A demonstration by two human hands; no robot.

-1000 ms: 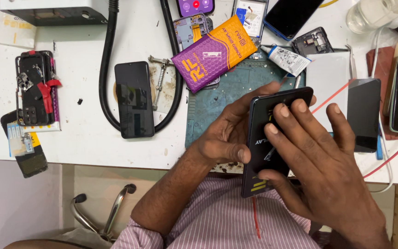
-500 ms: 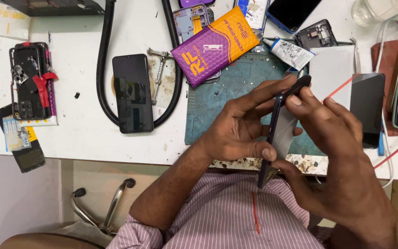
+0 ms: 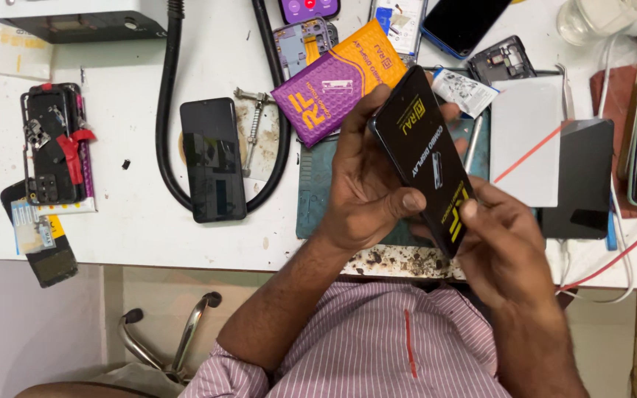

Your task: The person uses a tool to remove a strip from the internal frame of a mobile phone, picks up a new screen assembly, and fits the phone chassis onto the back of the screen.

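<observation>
Both my hands hold a black phone display panel (image 3: 425,158) with yellow print on its film, tilted above the teal work mat (image 3: 312,199). My left hand (image 3: 366,184) grips its left edge, thumb on the front face. My right hand (image 3: 506,247) holds the lower end from the right, thumb on the film. A purple and orange padded pouch (image 3: 337,81) lies just behind the panel.
A dark phone (image 3: 213,158) lies inside a black hose loop (image 3: 167,140). An opened phone with red tape (image 3: 53,144) sits far left. A white sheet (image 3: 525,140), dark panel (image 3: 580,177), more phones and a small packet (image 3: 464,92) crowd the right. The white bench edge (image 3: 186,254) runs below.
The panel has turned from edge-on to showing its printed front face, and it now sits higher over the mat. My right hand has dropped to its lower end.
</observation>
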